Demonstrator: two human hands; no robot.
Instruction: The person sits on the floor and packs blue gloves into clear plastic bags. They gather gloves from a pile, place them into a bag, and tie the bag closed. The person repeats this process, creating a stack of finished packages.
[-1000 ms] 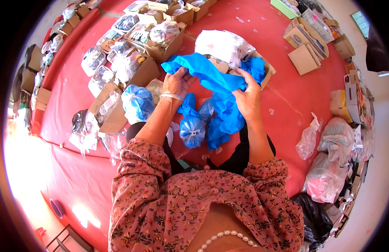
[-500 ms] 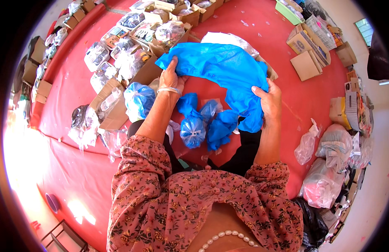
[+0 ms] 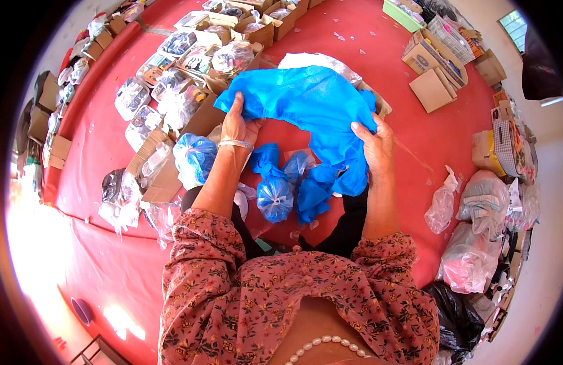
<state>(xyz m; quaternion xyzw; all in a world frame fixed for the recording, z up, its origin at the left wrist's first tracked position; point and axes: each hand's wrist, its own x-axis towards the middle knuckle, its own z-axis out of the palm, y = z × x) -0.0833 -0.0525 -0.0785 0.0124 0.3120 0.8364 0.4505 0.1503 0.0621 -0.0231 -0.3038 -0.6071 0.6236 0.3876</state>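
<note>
A bright blue cloth (image 3: 300, 94) is stretched between my two hands, its far edge arched and its right end hanging in loose folds. My left hand (image 3: 237, 125) grips the left end, thumb on top; a pale band circles that wrist. At the right end, my right hand (image 3: 377, 146) pinches the cloth between thumb and fingers. Below it on the red floor lie a tied clear bag of blue stuff (image 3: 275, 199) and a crumpled blue cloth (image 3: 315, 193), near my dark-clad legs. What kind of cloth item I hold, I cannot make out.
Left of my arm sits a round clear bag with blue contents (image 3: 195, 157) beside an open cardboard box (image 3: 152, 165). Rows of filled boxes and plastic tubs (image 3: 135, 97) stand beyond. Cardboard boxes (image 3: 437, 64) and stuffed plastic bags (image 3: 473, 258) line the right side.
Both hands still hold the blue cloth and appear slightly farther left in the picture. The surroundings have shifted a little too. The cloth's right end hangs in somewhat different folds.
</note>
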